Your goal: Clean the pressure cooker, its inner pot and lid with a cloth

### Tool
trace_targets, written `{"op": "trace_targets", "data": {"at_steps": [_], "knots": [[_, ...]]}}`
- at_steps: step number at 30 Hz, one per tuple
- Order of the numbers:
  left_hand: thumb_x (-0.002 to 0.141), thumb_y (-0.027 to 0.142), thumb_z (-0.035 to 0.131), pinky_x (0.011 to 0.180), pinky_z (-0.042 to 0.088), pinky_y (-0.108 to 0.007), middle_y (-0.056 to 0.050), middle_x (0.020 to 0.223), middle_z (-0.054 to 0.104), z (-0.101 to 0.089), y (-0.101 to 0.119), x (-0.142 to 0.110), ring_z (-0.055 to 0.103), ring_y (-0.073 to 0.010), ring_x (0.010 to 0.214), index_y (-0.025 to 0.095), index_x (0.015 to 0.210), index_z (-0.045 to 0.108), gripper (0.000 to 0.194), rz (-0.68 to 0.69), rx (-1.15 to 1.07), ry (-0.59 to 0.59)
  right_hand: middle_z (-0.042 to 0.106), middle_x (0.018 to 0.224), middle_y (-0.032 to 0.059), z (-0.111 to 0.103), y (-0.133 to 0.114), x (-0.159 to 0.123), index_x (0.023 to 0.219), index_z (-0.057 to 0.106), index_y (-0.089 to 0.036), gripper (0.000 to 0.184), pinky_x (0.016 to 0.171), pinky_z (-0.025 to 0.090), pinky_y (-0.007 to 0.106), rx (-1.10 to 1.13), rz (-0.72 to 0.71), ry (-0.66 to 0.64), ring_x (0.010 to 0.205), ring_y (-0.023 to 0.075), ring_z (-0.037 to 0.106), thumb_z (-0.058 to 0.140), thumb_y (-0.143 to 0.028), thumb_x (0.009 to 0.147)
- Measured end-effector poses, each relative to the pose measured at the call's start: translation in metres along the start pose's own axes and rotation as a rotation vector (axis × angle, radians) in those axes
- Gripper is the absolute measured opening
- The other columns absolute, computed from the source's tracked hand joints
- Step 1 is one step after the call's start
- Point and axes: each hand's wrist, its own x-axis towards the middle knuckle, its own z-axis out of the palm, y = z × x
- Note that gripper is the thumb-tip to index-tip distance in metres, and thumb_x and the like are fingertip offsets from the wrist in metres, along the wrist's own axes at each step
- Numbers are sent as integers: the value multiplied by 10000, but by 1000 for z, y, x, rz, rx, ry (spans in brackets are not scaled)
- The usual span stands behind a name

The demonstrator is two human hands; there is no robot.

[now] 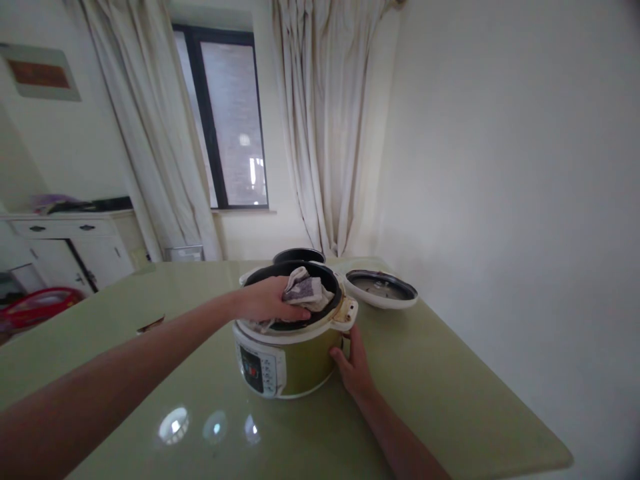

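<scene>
A green and white electric pressure cooker [305,363] stands on the table without its lid, its control panel turned toward the front left. My left hand [267,300] reaches over the cooker's dark opening, fingers closed on a crumpled cloth [306,288] with white and purple-grey patches. The cloth lies partly inside the opening, near its far right wall. At the cooker's right side, under the side handle, my right hand [354,363] grips the body. The thumb shows on the front; the other fingers are mostly hidden behind the handle.
The removed lid [385,297] lies upside down on the pale green glossy table [450,400], right of the cooker. Behind the cooker is a dark round pot [299,255]. A small flat item [150,325] lies to the left. A wall borders the table's right side.
</scene>
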Motion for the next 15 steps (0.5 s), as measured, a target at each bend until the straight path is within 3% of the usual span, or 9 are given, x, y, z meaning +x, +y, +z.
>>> {"op": "trace_targets", "data": {"at_steps": [4,8,9,12,15], "knots": [[835,470,740,915,544,-302,-3,1083,789,-18,2,-5,710,-234,1020,221,1129,730,386,52,-38,95,581,1521,143,1,-3,1,1560,497,-253,750,1151,450,570,9,16,4,1375,348,550,728,-536,905],[870,527,706,874,558,-310,-20,1044,779,-28,19,-12,706,-239,992,195,1117,729,415,37,-69,296,594,1506,143,1,-7,1,1558,503,-255,755,1148,458,569,20,39,11,1335,343,581,733,-536,897],[870,547,708,868,560,-307,-18,1051,779,-26,24,-15,706,-240,995,201,1131,727,433,35,-77,251,598,1502,143,1,-7,1,1555,508,-255,756,1145,463,564,22,36,16,1334,344,583,739,-532,891],[882,625,683,842,561,-287,-8,1060,782,-14,38,-21,710,-235,994,231,1151,722,479,-5,-74,-27,610,1488,138,1,-8,0,1545,519,-256,746,1139,479,537,16,34,15,1342,345,584,757,-498,880],[960,657,535,866,548,-295,-25,1109,780,1,44,-21,709,-240,1026,238,1137,718,489,-46,-25,-74,601,1500,136,2,-9,0,1557,495,-257,734,1135,488,527,-6,33,0,1350,350,585,738,-469,898]]}}
